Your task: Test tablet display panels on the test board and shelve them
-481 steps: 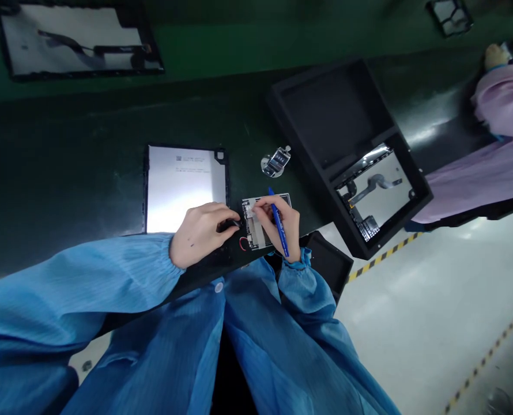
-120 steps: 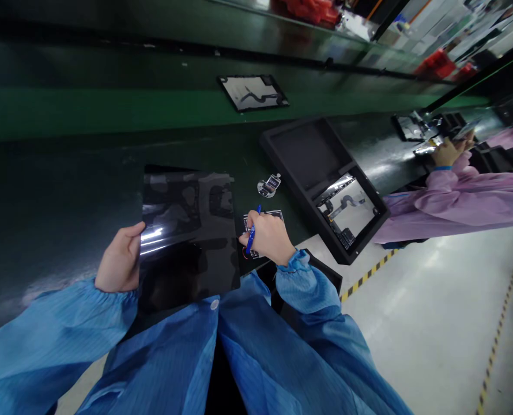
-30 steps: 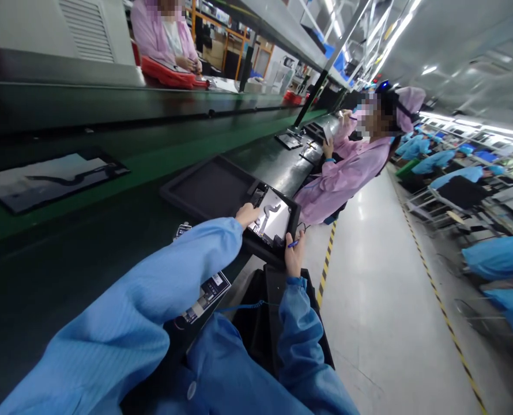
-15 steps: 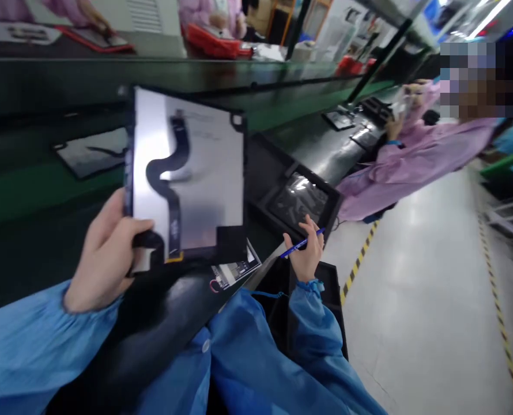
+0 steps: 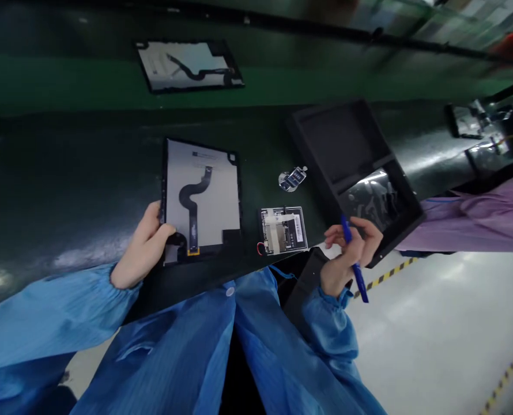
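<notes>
My left hand (image 5: 142, 248) grips the lower left edge of a tablet screen panel (image 5: 219, 204), thumb on top. Its silvery back faces up, with a curved black flex cable (image 5: 188, 199) across it. Between the fingers of my right hand (image 5: 347, 259) is a blue pen (image 5: 355, 266), held above the bench's front edge near a black tray (image 5: 334, 187). A small circuit board (image 5: 285, 230) with tape and a red wire lies right of the panel. Behind the board rests a small shiny metallic part (image 5: 292, 178).
A second screen panel (image 5: 191, 66) lies on the green strip at the back of the dark bench (image 5: 66, 190). The tray holds a clear plastic-covered piece in one compartment. At the right, a co-worker's pink sleeve (image 5: 481, 222) shows beside more parts (image 5: 468, 121).
My view has tilted down toward the bench. My left hand has lowered the screen panel, which was raised and tilted. The pen in my right hand has turned from nearly level to steep.
</notes>
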Motion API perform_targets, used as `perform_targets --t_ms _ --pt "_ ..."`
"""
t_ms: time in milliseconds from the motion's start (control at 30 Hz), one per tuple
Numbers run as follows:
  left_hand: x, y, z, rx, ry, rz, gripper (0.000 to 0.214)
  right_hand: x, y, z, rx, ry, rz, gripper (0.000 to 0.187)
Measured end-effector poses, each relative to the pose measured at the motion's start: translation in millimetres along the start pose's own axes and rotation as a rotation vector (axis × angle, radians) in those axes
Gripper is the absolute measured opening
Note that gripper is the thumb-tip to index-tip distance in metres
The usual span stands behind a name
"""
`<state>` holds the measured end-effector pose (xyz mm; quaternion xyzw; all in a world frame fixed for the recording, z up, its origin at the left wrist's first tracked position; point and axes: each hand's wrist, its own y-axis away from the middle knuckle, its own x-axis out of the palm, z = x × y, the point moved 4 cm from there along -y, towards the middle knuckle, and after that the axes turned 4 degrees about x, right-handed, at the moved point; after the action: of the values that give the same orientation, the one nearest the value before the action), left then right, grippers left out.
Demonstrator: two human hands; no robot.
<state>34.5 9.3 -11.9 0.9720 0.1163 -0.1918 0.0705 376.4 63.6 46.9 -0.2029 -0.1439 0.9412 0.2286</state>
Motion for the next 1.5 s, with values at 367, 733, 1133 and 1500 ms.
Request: perform_targets --t_ms 367,733,1133,1500 --pt "-4.1 -10.0 -3.8 0.426 -0.493 0.085 0.056 133.5 90.4 34.9 0.182 -0.078 0.876 0.032" --pt "-0.4 -10.8 -0.6 0.378 -0.487 0.103 0.059 137.2 93.9 38.5 -0.117 0.076 0.848 0.038" --pt "-1.7 -10.8 -6.5 0.35 -0.431 0.101 0.057 117.5 54.9 33.3 0.085 -0.1 0.662 0.025" --pt "3.3 -4.2 -17.3 0.347 -0.406 0.071 0.052 191.6 -1.3 29.0 -0.146 -0.024 1.012 0.01"
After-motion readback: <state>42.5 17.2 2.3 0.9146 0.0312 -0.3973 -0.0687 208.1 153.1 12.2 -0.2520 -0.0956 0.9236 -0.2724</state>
